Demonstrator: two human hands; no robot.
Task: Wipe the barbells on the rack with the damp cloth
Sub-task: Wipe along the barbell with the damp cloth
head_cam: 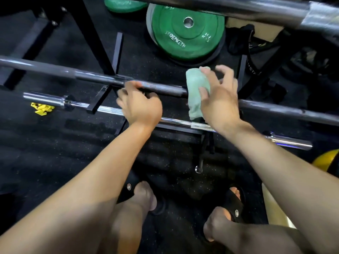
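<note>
L hand (141,105) grips dark barbell (91,77), R hand (218,96) clutches green cloth (196,88) round it, bar's right bare

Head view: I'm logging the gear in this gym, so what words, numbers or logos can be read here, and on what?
"STRENGTH": raised letters on the green weight plate.
Number and unit mark on the same plate, right of the hub: too blurred to read.
White lettering on the black strap right of the plate: only fragments show, unreadable.
Round logos on the black sandals: too small to read.
</note>
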